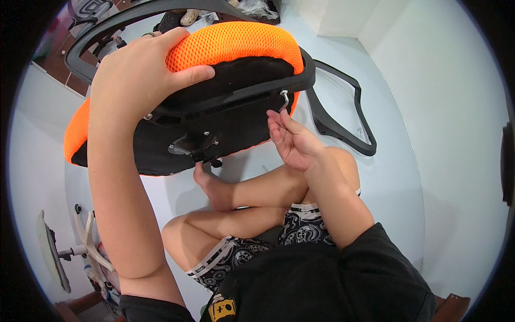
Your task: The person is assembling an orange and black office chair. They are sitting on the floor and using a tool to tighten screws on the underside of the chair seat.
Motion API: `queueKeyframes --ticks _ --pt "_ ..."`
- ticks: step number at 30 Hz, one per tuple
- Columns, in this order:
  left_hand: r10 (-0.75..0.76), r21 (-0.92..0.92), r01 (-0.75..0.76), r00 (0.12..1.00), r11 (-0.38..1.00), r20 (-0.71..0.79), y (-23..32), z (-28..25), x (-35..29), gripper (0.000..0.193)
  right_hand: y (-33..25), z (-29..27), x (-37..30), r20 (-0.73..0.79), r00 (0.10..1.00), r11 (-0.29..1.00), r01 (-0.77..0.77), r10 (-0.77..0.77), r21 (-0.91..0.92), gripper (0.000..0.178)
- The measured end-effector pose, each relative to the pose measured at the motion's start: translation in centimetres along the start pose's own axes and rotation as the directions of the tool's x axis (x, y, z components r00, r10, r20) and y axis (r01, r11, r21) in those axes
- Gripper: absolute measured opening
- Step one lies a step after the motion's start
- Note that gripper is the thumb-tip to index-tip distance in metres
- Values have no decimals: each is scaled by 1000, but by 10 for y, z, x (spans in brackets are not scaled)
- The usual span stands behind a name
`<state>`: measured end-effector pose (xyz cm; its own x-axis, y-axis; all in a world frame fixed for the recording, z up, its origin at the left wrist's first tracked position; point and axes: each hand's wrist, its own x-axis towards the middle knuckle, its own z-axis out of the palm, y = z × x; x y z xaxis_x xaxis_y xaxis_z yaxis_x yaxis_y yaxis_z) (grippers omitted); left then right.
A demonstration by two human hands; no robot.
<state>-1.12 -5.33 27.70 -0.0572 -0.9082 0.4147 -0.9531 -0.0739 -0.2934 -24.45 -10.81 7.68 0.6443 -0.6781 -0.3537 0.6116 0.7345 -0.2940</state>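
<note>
A chair seat [230, 40] with orange mesh and a black underside is tipped on edge in front of me, its underside toward me. My left hand [145, 64] grips its upper edge, the thumb on the black cloth and the fingers over the mesh. A black bar [236, 94] crosses the underside. Near the bar's right end, a silver hex key [285, 99] stands at a bolt. My right hand [292, 139] is palm up, with its fingertips around the key's lower end. Lower on the underside sits a metal fitting [193, 145] with several bolts.
Black looped armrests [343, 131] reach out on the right and at the upper left. My crossed legs [252, 196] are just below the seat. A white wall [440, 107] stands on the right. Another chair's pale base [88, 241] is at the lower left. Shoes and plastic bags [257, 9] lie at the back.
</note>
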Motion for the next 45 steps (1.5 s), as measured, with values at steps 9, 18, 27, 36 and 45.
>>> queueKeyframes --ticks 9,18,27,36,45 --pt "-12 -21 13 1000 1000 26 1 0 0 66 -23 42 -19 38 806 736 557 -590 -385 14" --pt "-7 -23 7 1000 1000 20 1 -1 -1 69 18 58 -8 406 375 -112 604 -833 -789 14" --pt "-33 -19 34 998 999 48 3 -3 -2 70 40 78 -8 -96 972 968 224 -214 117 14" --pt "-5 22 5 1000 1000 -17 3 0 -4 70 40 48 -10 -116 914 863 318 -390 -393 19" --pt "-2 28 2 1000 1000 0 1 1 -4 70 -3 19 -12 -12 832 815 540 -554 -209 16"
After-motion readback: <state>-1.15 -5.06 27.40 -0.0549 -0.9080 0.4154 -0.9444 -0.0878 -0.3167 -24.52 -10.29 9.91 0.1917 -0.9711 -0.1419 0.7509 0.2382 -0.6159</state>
